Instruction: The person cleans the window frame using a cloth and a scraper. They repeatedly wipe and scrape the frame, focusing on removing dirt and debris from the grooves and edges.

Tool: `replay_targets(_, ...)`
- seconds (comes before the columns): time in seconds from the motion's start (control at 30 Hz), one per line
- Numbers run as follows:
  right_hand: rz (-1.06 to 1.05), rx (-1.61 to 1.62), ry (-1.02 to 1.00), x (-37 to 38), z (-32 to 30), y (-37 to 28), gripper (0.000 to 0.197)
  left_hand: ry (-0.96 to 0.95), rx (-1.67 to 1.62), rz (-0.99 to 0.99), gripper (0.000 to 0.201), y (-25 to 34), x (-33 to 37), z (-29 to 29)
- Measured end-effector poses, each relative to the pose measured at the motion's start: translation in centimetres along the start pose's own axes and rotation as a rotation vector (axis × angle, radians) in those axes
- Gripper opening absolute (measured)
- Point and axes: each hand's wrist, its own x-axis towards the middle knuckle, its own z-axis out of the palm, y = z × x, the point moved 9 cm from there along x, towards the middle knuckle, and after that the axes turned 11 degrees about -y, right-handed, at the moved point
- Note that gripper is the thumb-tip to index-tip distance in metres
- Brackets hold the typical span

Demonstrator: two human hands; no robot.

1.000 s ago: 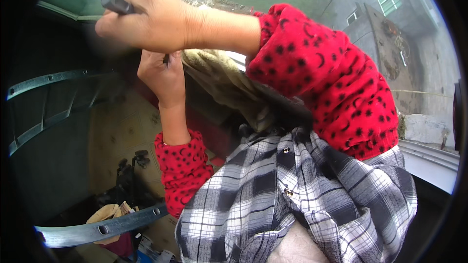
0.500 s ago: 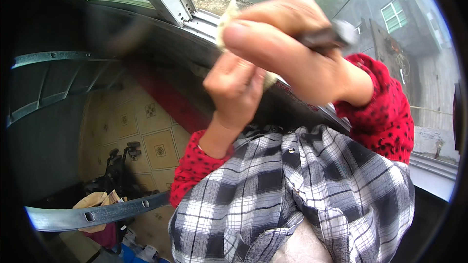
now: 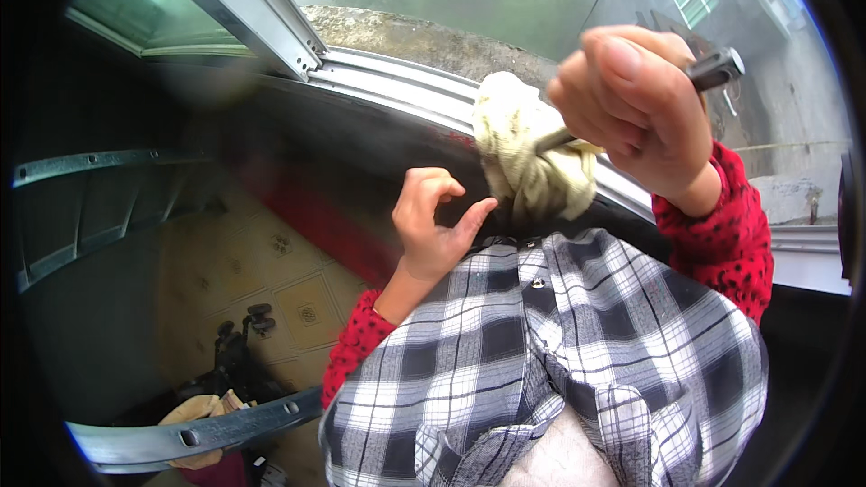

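My right hand (image 3: 636,113) is closed round a dark rod with a slotted metal end (image 3: 717,69), at the upper right. The rod's other end runs into a pale yellow, dirt-stained cloth (image 3: 532,149), bunched in folds beside the window sill. Just left of the cloth, my left hand (image 3: 431,221) is held with thumb and curled fingers apart, nothing between them. It does not touch the cloth. What sits inside the cloth at the rod's end is hidden.
A white sliding-window track (image 3: 397,90) crosses the top, with an upright frame post (image 3: 244,0) at its left. Metal ladder-like rails (image 3: 194,440) stand at left and lower left. On the tiled floor (image 3: 311,307) lies a black wheeled object (image 3: 230,352).
My left hand has come away from the cloth and opened. The right hand has moved right with the rod, and the cloth now shows more fully near the sill.
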Motion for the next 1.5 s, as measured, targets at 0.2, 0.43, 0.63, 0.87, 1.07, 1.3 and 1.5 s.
replay_targets(0.2, -0.401, -0.352, -0.103, 4.5, 3.3, -1.5, 0.041, -0.406, 0.074, -0.439, 0.049, -10.6, -4.9, 8.1)
replay_targets(0.43, -0.655, -0.246, -0.149, 10.1, 4.5, -0.3, 0.033, 0.029, -0.091, -0.544, 0.048, -10.7, -3.4, 1.4)
replay_targets(0.63, -0.373, 0.037, -0.085, 12.3, 4.1, 2.3, 0.025, 0.471, -0.351, -0.334, 0.042, -5.6, -2.1, -9.7)
replay_targets(0.87, -0.233, 0.243, -0.127, 5.4, 1.0, 2.7, 0.022, 0.047, -0.075, 0.094, 0.040, -0.7, 5.2, -8.8)
replay_targets(1.07, -0.019, 0.140, 0.061, 0.1, -0.7, 1.2, 0.024, -0.566, 0.149, 0.397, 0.028, 4.3, 11.1, 0.9)
replay_targets(1.3, -0.035, -0.032, 0.043, -2.6, -0.6, -0.1, 0.022, -1.028, -0.459, 0.141, 0.031, 5.5, 11.6, 8.5)
replay_targets(1.5, -0.015, -0.363, 0.295, -5.8, -4.2, -0.2, 0.028, -1.212, -0.828, -0.106, 0.032, 6.0, 11.1, 17.3)
